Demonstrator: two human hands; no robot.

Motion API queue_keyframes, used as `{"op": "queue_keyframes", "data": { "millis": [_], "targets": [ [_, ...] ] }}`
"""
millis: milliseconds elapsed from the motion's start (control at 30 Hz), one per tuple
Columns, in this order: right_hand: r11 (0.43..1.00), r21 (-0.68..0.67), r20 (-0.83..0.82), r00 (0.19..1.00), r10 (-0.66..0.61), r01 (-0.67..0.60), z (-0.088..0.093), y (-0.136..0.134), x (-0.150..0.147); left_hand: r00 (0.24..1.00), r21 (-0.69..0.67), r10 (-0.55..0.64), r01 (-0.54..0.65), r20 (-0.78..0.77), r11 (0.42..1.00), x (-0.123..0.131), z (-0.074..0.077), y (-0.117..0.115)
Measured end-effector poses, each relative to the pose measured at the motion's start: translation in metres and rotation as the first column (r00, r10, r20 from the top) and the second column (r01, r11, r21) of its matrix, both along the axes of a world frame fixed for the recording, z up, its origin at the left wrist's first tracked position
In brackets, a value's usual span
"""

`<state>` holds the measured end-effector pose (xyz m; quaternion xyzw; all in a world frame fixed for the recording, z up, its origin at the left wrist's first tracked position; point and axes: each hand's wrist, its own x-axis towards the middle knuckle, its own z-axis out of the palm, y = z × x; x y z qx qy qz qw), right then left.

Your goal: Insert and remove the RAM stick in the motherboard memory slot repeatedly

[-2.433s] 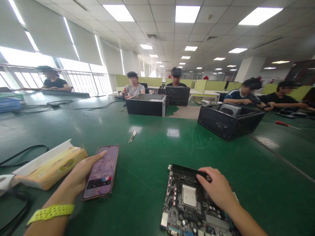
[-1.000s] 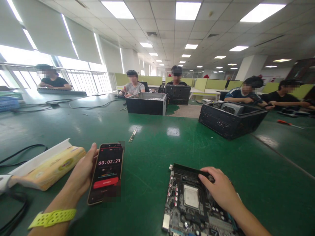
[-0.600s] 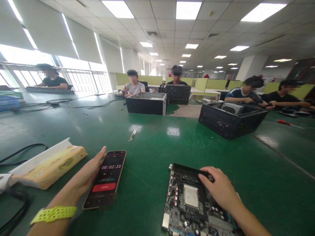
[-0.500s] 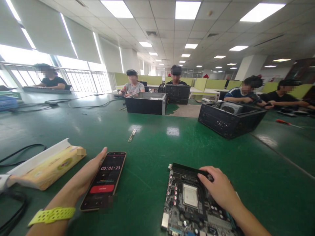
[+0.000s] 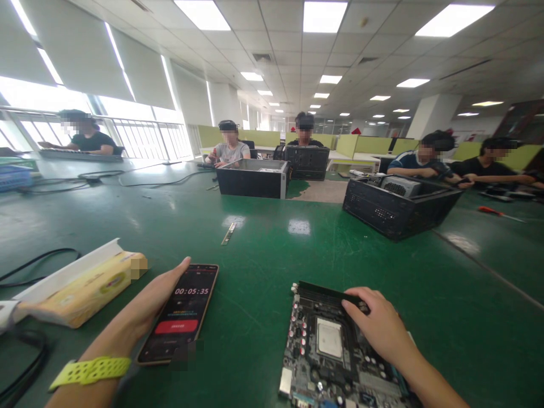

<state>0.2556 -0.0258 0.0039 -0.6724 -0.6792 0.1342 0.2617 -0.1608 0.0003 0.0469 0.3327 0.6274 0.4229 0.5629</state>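
Note:
My left hand point(image 5: 155, 300) is closed around the left side of a phone point(image 5: 182, 314), whose screen faces up with a running timer reading 00:05:35. A yellow-green watch strap point(image 5: 91, 371) is on that wrist. At the lower right, a motherboard point(image 5: 310, 351) lies on the green table, with a square silver processor point(image 5: 328, 338) showing. My right hand point(image 5: 376, 320) grips the board's upper right edge, thumb on top and its other fingers partly hidden. A small memory stick point(image 5: 228, 233) lies beyond the phone.
A yellow tissue pack point(image 5: 89, 289) and black cables point(image 5: 25, 362) are at the left. Open computer cases point(image 5: 250, 181) point(image 5: 382, 209) stand farther back on the table point(image 5: 263, 255). A red screwdriver point(image 5: 491, 211) lies at the right. Several people sit around the table.
The phone's timer has gone from 00:02:23 to 00:05:35. The phone and my left hand have shifted very slightly. At the far left, a person's arm has moved outward.

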Motion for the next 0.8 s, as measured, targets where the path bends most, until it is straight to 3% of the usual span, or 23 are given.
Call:
{"op": "queue_keyframes", "data": {
  "millis": [100,200,267,333,467,600,667,800],
  "targets": [
    [1.0,-0.001,0.001,1.0,-0.002,0.002,0.0,0.0,0.0,0.998,-0.007,-0.002,0.001,-0.06,1.0,0.004,0.005,-0.003],
    [1.0,0.003,-0.002,1.0,-0.008,0.008,-0.001,0.0,0.001,0.957,0.027,0.02,-0.012,-0.291,1.0,0.003,0.006,0.0],
    [1.0,0.005,-0.002,1.0,-0.013,0.014,-0.001,0.001,0.002,0.83,0.084,0.083,-0.044,-0.552,0.996,0.0,0.002,0.005],
    [1.0,0.003,0.001,1.0,-0.019,0.019,-0.002,0.001,0.002,0.689,0.118,0.068,0.026,-0.722,0.993,-0.002,-0.004,0.01],
    [1.0,0.0,0.003,1.0,-0.008,0.008,-0.001,0.0,0.002,0.422,0.062,-0.035,0.214,-0.906,0.975,0.002,-0.017,0.015],
    [1.0,-0.004,-0.002,1.0,-0.003,0.003,0.001,-0.001,0.0,0.15,-0.036,-0.083,0.29,-0.985,0.956,0.009,-0.025,0.015],
    [1.0,-0.01,-0.005,1.0,-0.001,0.001,0.003,-0.002,0.0,0.085,-0.043,-0.072,0.298,-0.994,0.954,0.009,-0.026,0.015],
    [0.998,-0.017,-0.032,0.998,0.059,-0.06,0.006,-0.003,-0.002,0.061,-0.023,-0.043,0.308,-0.997,0.951,0.011,-0.026,0.014]
  ]
}}
